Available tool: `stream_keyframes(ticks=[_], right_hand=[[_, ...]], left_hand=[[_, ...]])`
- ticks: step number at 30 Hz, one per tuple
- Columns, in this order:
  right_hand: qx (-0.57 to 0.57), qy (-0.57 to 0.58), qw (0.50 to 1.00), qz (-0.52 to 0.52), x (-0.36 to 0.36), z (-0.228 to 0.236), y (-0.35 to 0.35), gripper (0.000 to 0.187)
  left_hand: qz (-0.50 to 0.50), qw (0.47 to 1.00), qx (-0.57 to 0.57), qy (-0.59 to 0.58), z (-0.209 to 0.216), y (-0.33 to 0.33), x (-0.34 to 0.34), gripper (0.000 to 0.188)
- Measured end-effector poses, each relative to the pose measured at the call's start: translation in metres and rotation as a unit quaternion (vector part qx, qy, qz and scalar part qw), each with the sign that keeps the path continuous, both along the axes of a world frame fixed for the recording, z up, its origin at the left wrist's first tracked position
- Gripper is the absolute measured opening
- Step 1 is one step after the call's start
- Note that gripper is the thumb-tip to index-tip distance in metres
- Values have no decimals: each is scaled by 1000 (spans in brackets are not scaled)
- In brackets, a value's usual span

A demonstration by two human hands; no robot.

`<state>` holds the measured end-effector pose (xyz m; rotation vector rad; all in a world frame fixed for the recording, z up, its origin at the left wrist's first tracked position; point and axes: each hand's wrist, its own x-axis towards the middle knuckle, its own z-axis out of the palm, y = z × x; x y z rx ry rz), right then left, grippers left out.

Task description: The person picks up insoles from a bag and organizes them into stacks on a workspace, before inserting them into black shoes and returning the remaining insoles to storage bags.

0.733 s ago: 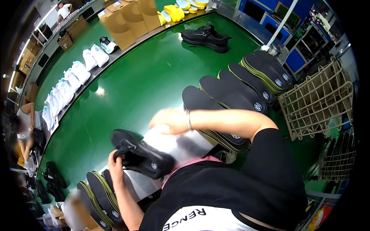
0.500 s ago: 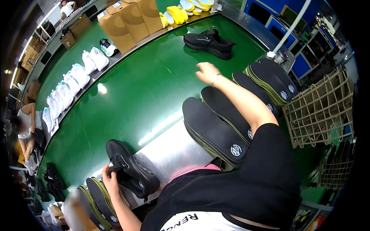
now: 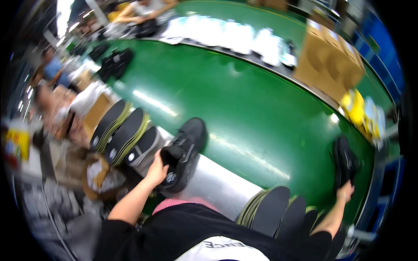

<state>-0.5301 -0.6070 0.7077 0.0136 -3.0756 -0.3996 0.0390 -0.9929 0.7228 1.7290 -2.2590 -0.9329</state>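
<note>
The green table [image 3: 244, 108] spreads in front of the person, with cardboard boxes [image 3: 326, 61] and a row of white shoes [image 3: 217, 32] beyond its far edge. Nearer lies a metal plate [image 3: 217, 182]. Left insoles [image 3: 126, 132] and right insoles [image 3: 267, 213] flank it, the latter standing between plate and right forearm. The left hand [image 3: 157, 171] grips the near black shoe [image 3: 191, 139] by its collar, over the plate's left part. At far right, the right hand [image 3: 346, 191] meets the other black shoe's [image 3: 344, 161] end; its grip cannot be told.
</note>
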Motion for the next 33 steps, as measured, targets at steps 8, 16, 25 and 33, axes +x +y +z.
stream_keyframes(ticks=[8,16,25,33], right_hand=[[46,-121,992,-2,-30,-20,-20,38],[-319,-235,916,71,-48,-32,-37,26],[-285,-202,812,467,226,132,-200,26],[-35,-181,784,593,450,65,-225,24]], left_hand=[[14,999,-32,-31,-3,12,21,59],[-10,993,-49,-104,20,-15,49,51],[-126,928,-255,239,65,-2,2,31],[-262,910,16,320,5,58,-46,77]])
